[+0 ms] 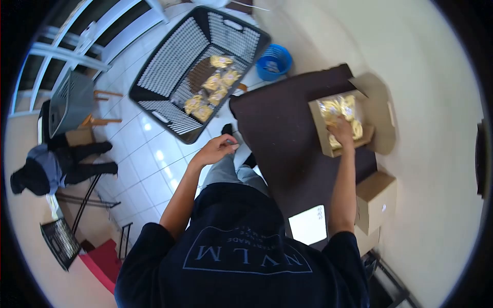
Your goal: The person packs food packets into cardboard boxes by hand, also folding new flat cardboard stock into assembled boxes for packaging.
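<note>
My right hand (341, 131) reaches into an open cardboard box (320, 134) on the table. Its fingers are bent over a clear plastic packet of yellow pieces (334, 139), and their tips are partly hidden. More yellow packets (339, 106) lie around it in the box. My left hand (218, 150) hangs in the air left of the table, fingers loosely bent and apart, with nothing seen in them. Beyond it stands a large dark perforated basket (154, 84) with several similar packets (210, 84) lying at its bottom.
A dark brown cloth covers the table (287, 133). A white sheet (308, 225) lies near my body. Closed cardboard boxes (375, 200) stand at the right edge. A blue bin (275, 62) sits behind. At the far left is another person (49, 167) near a grey basket (72, 105).
</note>
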`<state>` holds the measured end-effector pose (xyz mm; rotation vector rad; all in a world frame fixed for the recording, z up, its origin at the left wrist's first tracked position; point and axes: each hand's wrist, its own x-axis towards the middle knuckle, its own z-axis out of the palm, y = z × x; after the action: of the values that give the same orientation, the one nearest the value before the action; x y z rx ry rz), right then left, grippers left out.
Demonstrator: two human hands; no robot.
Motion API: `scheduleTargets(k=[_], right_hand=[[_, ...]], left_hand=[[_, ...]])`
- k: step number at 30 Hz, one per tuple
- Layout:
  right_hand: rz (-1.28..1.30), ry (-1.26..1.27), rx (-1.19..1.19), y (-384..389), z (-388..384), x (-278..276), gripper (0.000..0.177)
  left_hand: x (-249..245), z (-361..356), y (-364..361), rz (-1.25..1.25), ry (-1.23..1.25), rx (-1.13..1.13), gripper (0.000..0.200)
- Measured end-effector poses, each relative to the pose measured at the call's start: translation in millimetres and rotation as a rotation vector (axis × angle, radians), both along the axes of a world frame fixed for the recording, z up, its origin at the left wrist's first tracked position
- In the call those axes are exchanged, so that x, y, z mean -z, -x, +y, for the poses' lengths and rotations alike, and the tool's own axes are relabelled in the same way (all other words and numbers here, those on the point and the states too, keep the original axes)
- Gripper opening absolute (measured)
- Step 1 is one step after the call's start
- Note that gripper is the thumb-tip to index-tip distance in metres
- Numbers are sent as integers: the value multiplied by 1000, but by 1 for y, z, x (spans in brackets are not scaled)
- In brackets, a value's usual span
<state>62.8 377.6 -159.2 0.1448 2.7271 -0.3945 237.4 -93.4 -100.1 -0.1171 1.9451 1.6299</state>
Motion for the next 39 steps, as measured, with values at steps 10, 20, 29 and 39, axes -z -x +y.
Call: scheduleTargets(k=[10,20,29,39], right_hand=[[-183,-154,132,-16,8,4,111],[140,-86,133,-22,9,-54,88],[-69,239,706,-127,-91,-135,62],[-164,339,750,-138,-138,-136,54]], left_hand=[[24,-128,99,-28,-19,-300,30],[244,-253,186,-128,760,-107,50],[300,-211,208,-334,913,72,82],[289,-226,223,-232,877,183,37]])
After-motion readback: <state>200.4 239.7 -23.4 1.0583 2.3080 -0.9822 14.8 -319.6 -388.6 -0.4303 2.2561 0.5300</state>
